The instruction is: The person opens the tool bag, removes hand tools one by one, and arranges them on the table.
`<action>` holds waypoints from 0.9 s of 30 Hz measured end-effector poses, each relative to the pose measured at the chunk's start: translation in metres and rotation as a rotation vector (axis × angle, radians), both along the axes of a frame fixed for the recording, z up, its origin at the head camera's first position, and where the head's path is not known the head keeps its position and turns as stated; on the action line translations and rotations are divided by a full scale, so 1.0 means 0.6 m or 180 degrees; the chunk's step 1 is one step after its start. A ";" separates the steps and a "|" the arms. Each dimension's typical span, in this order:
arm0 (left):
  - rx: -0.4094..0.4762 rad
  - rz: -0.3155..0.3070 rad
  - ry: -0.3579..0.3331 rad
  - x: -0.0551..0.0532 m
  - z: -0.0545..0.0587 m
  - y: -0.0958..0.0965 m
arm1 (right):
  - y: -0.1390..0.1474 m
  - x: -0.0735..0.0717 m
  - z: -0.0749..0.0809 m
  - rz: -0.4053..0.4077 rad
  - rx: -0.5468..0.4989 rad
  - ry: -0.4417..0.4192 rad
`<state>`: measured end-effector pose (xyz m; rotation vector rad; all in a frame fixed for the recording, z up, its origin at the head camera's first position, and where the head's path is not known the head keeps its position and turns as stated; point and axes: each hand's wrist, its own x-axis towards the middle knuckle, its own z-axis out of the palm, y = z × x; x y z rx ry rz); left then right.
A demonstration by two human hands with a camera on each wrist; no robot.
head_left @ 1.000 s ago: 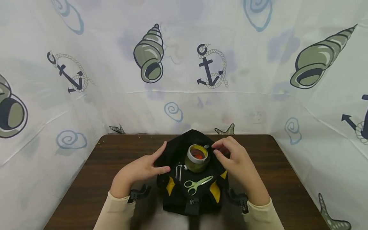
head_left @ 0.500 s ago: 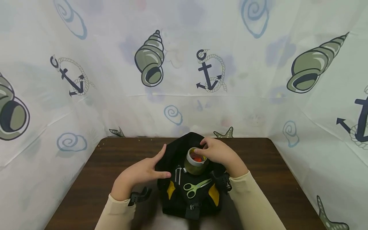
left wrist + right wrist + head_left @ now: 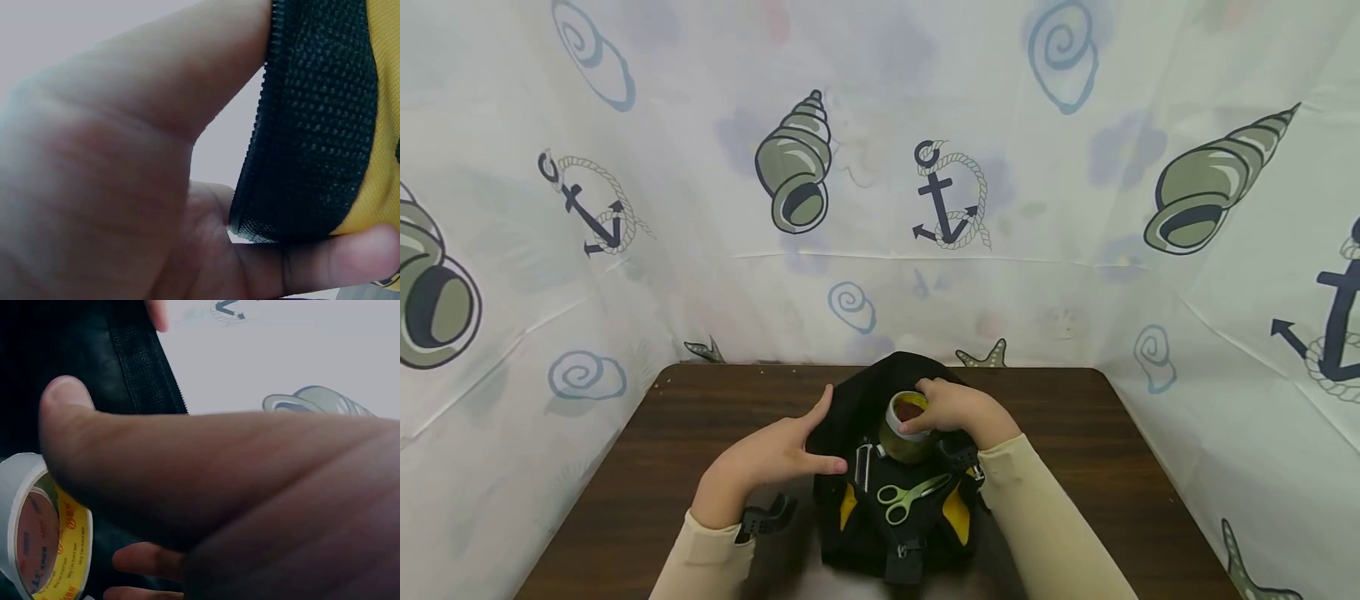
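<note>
A black-and-yellow zippered bag (image 3: 859,546) lies in front of me. At its left side my left hand (image 3: 767,454) is spread, thumb and fingers straight; in the left wrist view the bag's zippered rim (image 3: 319,112) comes between thumb and finger. Inside the bag stands a wide roll of tape (image 3: 901,446). Over its right side reaches my right hand (image 3: 966,414), the thumb across the near rim and fingers toward the back. The right wrist view shows the tape roll (image 3: 72,556) beneath the thumb, with other fingers apart from it. Green-handled scissors (image 3: 897,504) lie before the roll.
A slim silver-edged tool (image 3: 862,468), its kind unclear, lies left of the tape roll. All this stands on a dark brown wooden table (image 3: 715,400). White cloth with printed shells and anchors (image 3: 880,208) surrounds the table at the back and sides.
My right hand has moved left from beside the bag's right rim to over the tape roll. My left hand stays at the bag's left side. The whole view has shifted slightly.
</note>
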<state>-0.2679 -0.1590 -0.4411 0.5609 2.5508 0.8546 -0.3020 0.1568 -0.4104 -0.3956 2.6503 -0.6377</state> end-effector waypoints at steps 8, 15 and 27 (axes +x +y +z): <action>0.0019 0.0022 -0.0015 0.004 -0.008 -0.002 | -0.004 -0.008 -0.021 0.0039 -0.0095 -0.0075; -0.0007 -0.0029 -0.0033 0.009 -0.012 -0.005 | -0.005 -0.006 -0.038 0.0075 0.0013 -0.0039; -0.0087 0.0017 0.0083 0.004 0.000 -0.003 | -0.013 -0.018 -0.038 0.0092 0.0197 0.0176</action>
